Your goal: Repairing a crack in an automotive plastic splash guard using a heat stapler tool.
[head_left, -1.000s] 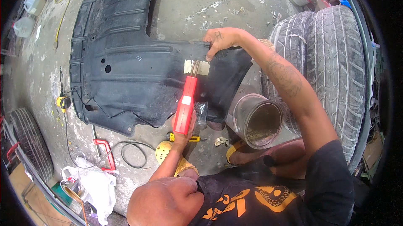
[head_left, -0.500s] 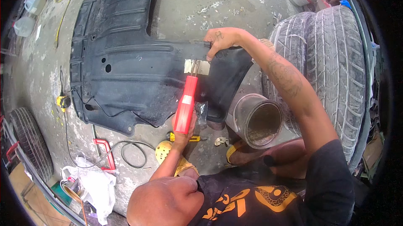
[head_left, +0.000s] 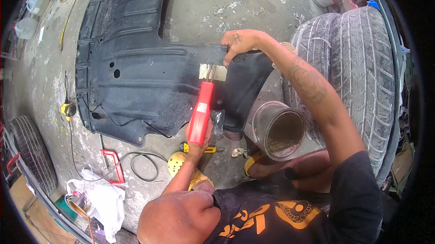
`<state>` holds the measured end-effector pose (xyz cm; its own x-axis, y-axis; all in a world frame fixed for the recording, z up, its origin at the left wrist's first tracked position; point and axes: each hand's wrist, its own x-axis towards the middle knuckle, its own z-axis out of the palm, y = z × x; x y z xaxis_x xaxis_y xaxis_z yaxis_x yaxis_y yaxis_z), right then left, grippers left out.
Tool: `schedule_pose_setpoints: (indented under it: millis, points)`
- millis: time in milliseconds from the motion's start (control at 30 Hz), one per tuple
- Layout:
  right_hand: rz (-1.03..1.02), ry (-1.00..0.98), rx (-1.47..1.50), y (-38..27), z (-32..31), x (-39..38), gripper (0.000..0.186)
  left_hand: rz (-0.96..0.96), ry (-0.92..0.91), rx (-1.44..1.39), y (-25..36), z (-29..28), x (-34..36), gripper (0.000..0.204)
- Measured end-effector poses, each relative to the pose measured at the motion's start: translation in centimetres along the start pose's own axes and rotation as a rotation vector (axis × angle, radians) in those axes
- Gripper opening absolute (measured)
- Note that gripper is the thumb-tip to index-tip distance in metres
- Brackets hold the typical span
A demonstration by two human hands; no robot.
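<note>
My left hand (head_left: 195, 149) is wrapped round the handle of a red soldering gun (head_left: 202, 103) with two thin metal prongs. The prongs reach over a pale, shiny rectangular patch (head_left: 219, 72) lying on a large black plastic undertray (head_left: 145, 78). Whether the tips touch the patch or hover just over it, I cannot tell. With its thumb on top, my right hand (head_left: 241, 43) pinches the undertray's edge just beyond the patch; its other fingers are partly hidden. A small clear plastic bag (head_left: 217, 121) lies beside the gun's body.
At the right, an open metal can (head_left: 284, 134) stands near my leg, with two dusty tyres (head_left: 362, 62) behind. A yellow-and-black utility knife (head_left: 204, 148), a red clamp (head_left: 114, 167) and a looped black cable (head_left: 144, 167) lie on the floor. Plastic jugs (head_left: 37, 4) stand far left.
</note>
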<state>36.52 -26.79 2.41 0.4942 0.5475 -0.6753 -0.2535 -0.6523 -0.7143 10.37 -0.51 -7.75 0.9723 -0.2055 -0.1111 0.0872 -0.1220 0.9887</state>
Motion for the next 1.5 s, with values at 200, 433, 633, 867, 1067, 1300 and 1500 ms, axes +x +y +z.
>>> schedule_pose_setpoints:
  millis: [200, 433, 633, 867, 1067, 1300, 1500]
  points:
    - [0.021, -0.001, -0.009, -0.1, 0.0, 0.0, 0.026, -0.079, 0.002, -0.024, -0.3, 0.1, 0.0, 0.022]
    - [0.035, 0.006, 0.009, -0.8, 0.2, -0.5, 0.025, 0.039, -0.028, 0.178, -2.1, -0.3, -0.4, 0.022]
    - [0.021, -0.010, 0.001, -0.5, 0.0, -0.4, 0.027, 0.153, -0.026, 0.206, -1.9, -0.1, -0.3, 0.023]
    - [0.046, 0.003, -0.004, -0.9, 0.1, -0.6, 0.028, -0.046, -0.015, 0.028, -0.3, 0.1, 0.0, 0.023]
    - [0.001, -0.008, -0.015, -0.2, -0.1, -0.2, 0.029, 0.025, -0.012, 0.095, -0.7, -0.1, 0.0, 0.023]
    - [-0.019, 0.014, -0.030, -0.6, 0.2, -0.3, 0.020, -0.057, 0.134, -0.257, 0.3, 1.0, 0.4, 0.019]
    - [0.002, 0.037, -0.062, -0.7, 0.1, -0.5, 0.024, 0.175, 0.001, 0.230, 1.1, 0.1, 0.5, 0.021]
